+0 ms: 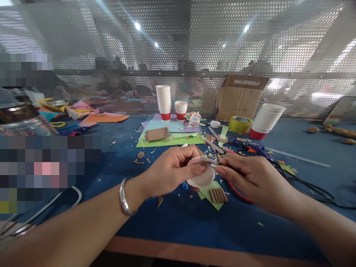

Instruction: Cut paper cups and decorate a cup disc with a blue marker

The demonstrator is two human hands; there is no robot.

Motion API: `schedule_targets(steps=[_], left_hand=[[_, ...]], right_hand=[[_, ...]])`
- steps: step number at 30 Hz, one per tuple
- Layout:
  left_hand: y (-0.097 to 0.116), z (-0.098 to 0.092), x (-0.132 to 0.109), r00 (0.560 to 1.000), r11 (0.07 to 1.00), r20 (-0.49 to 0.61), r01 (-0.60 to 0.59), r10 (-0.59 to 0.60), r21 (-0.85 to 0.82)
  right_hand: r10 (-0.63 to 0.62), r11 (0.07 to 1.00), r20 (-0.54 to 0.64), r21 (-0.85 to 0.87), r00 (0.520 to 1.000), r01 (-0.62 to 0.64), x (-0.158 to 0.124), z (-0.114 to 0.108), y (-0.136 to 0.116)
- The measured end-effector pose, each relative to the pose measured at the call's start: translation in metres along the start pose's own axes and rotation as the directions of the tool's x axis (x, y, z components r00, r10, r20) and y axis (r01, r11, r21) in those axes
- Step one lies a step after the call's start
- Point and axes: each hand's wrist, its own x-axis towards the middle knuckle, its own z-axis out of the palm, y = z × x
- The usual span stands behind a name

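Observation:
My left hand, with a silver bangle at the wrist, is closed on a cut-down white paper cup with a pink-red line near its rim. The thumb presses on its near side. My right hand is closed on a thin metal blade, which lies against the cup's upper edge. My fingers hide its other end, so the kind of tool is unclear. Below the hands, a piece of corrugated cardboard lies on green paper. A red curved handle shows under my right hand.
Paper scraps litter the blue table. Stacked paper cups, more cups, yellow tape and a cardboard box stand at the back. A blue glue gun and black cable lie right. A person sits left, blurred.

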Motion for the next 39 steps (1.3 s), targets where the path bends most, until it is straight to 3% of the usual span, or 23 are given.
schedule_targets(steps=[12, 26, 33, 39], left_hand=[[-0.003, 0.010, -0.003, 0.999, 1.000, -0.044, 0.008, -0.008, 0.006], [-0.005, 0.008, -0.002, 0.998, 0.997, -0.045, 0.036, -0.032, 0.074], [-0.004, 0.013, -0.001, 0.998, 0.999, -0.052, 0.042, -0.043, -0.024], [-0.005, 0.013, -0.001, 0.998, 1.000, -0.067, 0.012, -0.011, 0.013]], right_hand=[[0.022, 0.999, -0.007, 0.036, 1.000, -0.022, -0.002, -0.002, 0.001], [0.042, 0.999, 0.042, -0.001, 0.998, -0.042, -0.002, 0.002, 0.008], [0.034, 0.999, 0.024, 0.030, 0.999, -0.035, -0.001, 0.001, 0.004], [0.012, 1.000, -0.002, -0.008, 1.000, -0.012, -0.001, 0.001, 0.006]])
